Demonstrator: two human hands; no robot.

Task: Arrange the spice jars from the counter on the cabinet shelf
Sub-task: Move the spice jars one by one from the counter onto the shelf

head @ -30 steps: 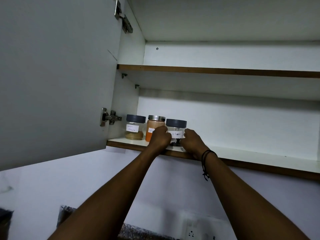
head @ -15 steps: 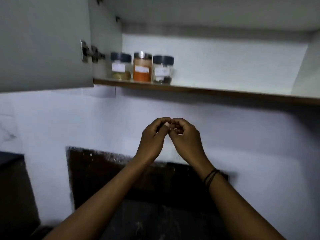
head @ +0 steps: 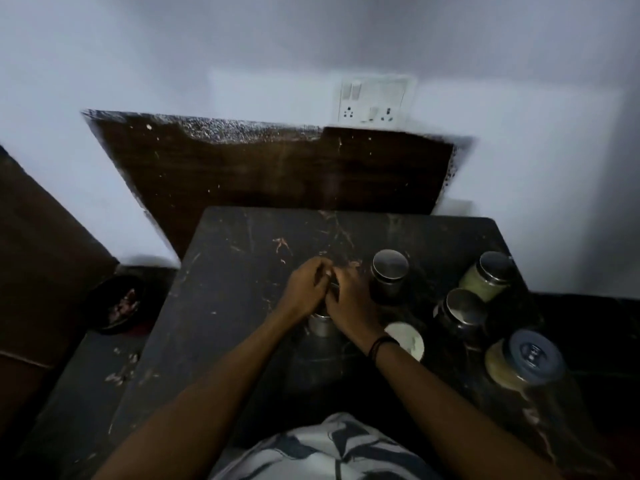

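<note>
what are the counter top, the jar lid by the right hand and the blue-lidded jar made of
Counter top: looks like dark polished stone, going by its pale veins and dull sheen. Jar lid beside the right hand: probably brushed metal, grey with a soft reflection. Blue-lidded jar: clear body, glass or plastic, since yellowish contents show through; its lid looks like matte plastic.

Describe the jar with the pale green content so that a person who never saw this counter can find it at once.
Start at the dark counter under the wall socket and go to its far right corner. The jar with pale green content stands there, lying apart from both hands. Its neighbours look dark or yellowish; only this one shows light green under a dark lid.
</note>
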